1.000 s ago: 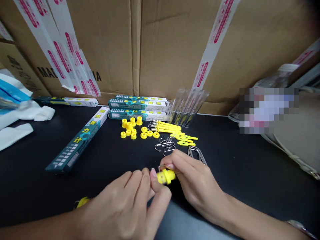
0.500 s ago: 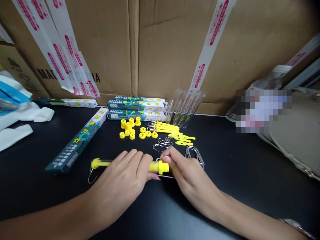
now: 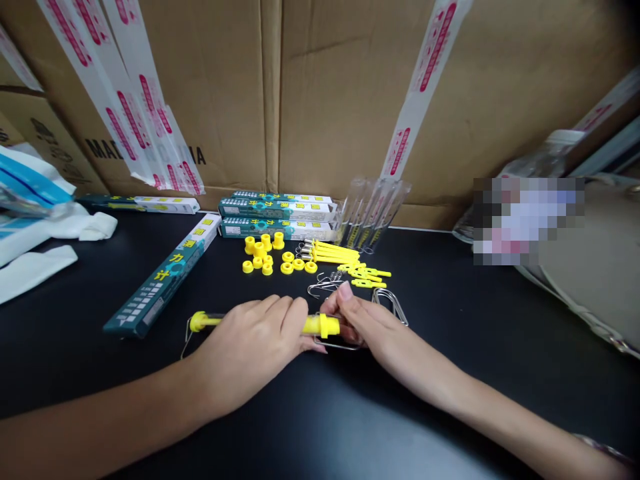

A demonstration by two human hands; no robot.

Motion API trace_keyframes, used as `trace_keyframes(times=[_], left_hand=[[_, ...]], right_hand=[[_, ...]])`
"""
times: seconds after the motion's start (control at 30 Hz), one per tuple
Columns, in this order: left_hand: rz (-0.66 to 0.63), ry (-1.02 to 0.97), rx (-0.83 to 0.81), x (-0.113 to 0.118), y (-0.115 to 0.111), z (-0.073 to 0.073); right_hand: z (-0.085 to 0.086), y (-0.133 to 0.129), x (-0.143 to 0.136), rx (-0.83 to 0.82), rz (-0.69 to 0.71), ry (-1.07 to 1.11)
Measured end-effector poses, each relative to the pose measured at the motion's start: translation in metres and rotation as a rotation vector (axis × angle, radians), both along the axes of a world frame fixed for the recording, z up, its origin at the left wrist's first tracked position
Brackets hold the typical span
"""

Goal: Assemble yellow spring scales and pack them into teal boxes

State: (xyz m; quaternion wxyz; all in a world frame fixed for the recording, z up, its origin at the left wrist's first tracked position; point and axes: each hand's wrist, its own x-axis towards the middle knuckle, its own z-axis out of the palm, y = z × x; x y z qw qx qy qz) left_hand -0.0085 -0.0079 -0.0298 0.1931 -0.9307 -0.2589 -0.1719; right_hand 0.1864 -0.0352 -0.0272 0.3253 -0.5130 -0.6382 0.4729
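My left hand (image 3: pixel 255 353) is wrapped round a clear tube with yellow ends (image 3: pixel 323 325), which lies sideways above the black table. A metal hook (image 3: pixel 186 339) hangs from the tube's left end. At its right end, my right hand (image 3: pixel 373 323) has its fingers closed round a bent wire loop (image 3: pixel 340 345), with the thumb raised on top. Beyond the hands lie several yellow caps and rings (image 3: pixel 267 253), yellow rods with metal springs (image 3: pixel 333 253), flat yellow pieces (image 3: pixel 367 275), small hooks (image 3: pixel 323 287) and more wire loops (image 3: pixel 393 303).
Printed narrow boxes (image 3: pixel 277 230) are stacked at the back, with one long box (image 3: pixel 163 277) slanting at left. Clear tubes (image 3: pixel 373 213) lean near the cardboard (image 3: pixel 350 87). White and blue plastic (image 3: pixel 45 200) lies left; a bottle (image 3: pixel 543 157) and a bag (image 3: pixel 590 267) are at right.
My right thumb has lifted off the tube's end and points upward. The tube's right end has risen slightly, and the view has shifted a little to the left.
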Motion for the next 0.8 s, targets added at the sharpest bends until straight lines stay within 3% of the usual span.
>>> trace_keyframes(times=[0.13,0.3,0.67,0.8], left_hand=[[-0.029,-0.006,0.169,0.001,-0.003,0.003],[-0.054,0.015,0.272,0.002,-0.011,0.011],[-0.012,0.038,0.297,0.003,-0.012,0.01],[0.0,0.049,0.307,0.002,-0.013,0.01]], right_hand=[[0.011,0.0,0.004,-0.071,0.118,-0.002],[0.018,-0.004,0.008,-0.144,0.154,0.034],[0.012,-0.011,-0.001,-0.042,-0.044,0.003],[0.014,-0.007,0.002,-0.028,-0.027,-0.014]])
